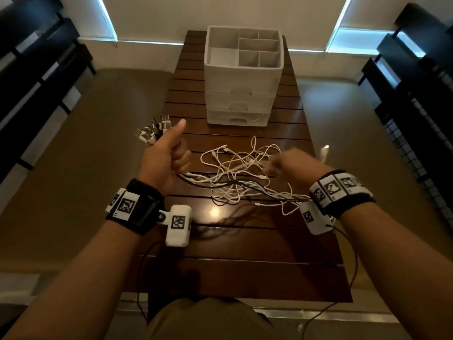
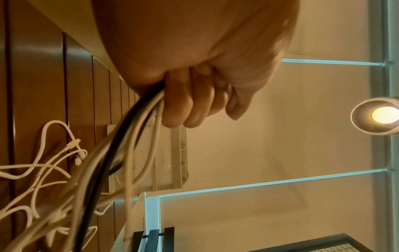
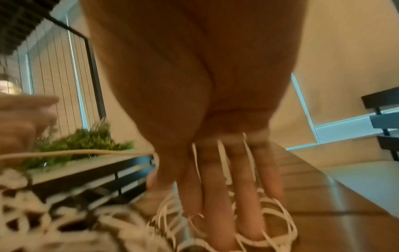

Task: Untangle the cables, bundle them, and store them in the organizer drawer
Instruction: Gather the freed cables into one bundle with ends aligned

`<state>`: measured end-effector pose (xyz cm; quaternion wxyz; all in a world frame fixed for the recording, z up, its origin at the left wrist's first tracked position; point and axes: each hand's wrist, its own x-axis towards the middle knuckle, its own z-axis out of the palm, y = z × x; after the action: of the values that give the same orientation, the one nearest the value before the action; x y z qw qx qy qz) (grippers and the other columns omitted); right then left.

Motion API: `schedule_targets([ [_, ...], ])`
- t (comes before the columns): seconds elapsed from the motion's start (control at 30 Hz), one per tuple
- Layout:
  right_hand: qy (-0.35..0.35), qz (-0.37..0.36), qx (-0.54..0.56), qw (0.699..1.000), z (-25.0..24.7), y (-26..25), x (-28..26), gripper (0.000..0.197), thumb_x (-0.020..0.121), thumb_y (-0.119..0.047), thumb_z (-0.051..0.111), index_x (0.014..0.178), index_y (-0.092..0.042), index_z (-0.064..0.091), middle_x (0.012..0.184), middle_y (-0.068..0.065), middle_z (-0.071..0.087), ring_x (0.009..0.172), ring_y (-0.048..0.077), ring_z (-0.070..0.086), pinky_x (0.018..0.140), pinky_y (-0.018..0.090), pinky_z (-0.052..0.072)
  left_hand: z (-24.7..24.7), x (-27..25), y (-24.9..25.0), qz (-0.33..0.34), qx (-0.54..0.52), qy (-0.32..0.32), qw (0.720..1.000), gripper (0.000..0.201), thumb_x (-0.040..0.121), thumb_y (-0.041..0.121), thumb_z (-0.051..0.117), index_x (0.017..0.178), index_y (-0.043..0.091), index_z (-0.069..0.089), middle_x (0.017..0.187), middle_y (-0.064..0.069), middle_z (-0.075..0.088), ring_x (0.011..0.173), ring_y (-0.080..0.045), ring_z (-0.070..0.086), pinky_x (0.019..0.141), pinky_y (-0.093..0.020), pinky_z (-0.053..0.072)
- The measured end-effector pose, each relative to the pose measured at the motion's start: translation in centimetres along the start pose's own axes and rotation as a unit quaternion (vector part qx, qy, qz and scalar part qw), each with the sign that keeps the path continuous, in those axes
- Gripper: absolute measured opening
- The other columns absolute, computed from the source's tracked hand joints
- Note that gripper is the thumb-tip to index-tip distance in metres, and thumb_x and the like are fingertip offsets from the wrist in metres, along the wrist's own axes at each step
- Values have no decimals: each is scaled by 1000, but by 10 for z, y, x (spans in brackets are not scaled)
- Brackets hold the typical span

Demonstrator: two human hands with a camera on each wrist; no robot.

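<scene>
Dark slatted wooden surface, long and narrow. At far end, white drawer organizer standing upright. Nearer the middle, loose tangle of white and black cables partly resting on slats.

- The room is dim and warm; cool blue daylight leaks around the blinds at the far wall.
- A ceiling lamp glares in the left wrist view and throws a bright spot on the table, beside the cables' shadow.
- The right hand is motion-blurred — its wrist view is smeared throughout.
- The head view bends strongly at the edges.
</scene>
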<state>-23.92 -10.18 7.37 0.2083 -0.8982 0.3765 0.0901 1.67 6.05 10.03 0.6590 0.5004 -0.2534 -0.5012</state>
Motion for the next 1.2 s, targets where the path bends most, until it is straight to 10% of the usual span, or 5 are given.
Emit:
schedule_targets([
  [0.13,-219,47,22,974,29,2,-10,57,90,-70,62,118,-20,71,111,-4,70,104,18,66,97,41,53,7,-1,-4,-11,-8,-46,999,58,109,39,49,65,24,13,47,8,19,46,-15,8,44,-28,9],
  [0.33,188,105,168,962,38,30,24,31,102,-44,59,94,-14,60,96,7,63,86,24,61,70,34,44,6,-10,-12,-42,3,-59,997,55,105,35,52,67,23,14,47,8,20,43,-12,12,43,-27,11],
  [0.5,-116,153,5,981,73,31,61,24,98,-31,61,106,-9,68,105,13,73,78,25,64,64,31,49,9,-14,-14,-58,7,-87,994,55,100,35,56,60,25,20,47,7,20,44,-14,10,45,-30,9],
  [0.93,128,209,171,954,57,7,109,19,99,-25,56,111,-13,66,111,11,71,100,34,68,83,39,55,-2,-14,-19,-79,-24,-94,992,50,97,31,56,62,22,21,47,6,21,40,-12,11,41,-24,9],
  [1.2,-81,246,291,921,86,20,93,14,97,-16,64,101,-4,70,86,14,78,68,27,77,57,36,63,3,-21,-22,-85,-9,-93,992,47,95,29,58,58,23,30,47,6,22,40,-12,13,40,-21,13],
])
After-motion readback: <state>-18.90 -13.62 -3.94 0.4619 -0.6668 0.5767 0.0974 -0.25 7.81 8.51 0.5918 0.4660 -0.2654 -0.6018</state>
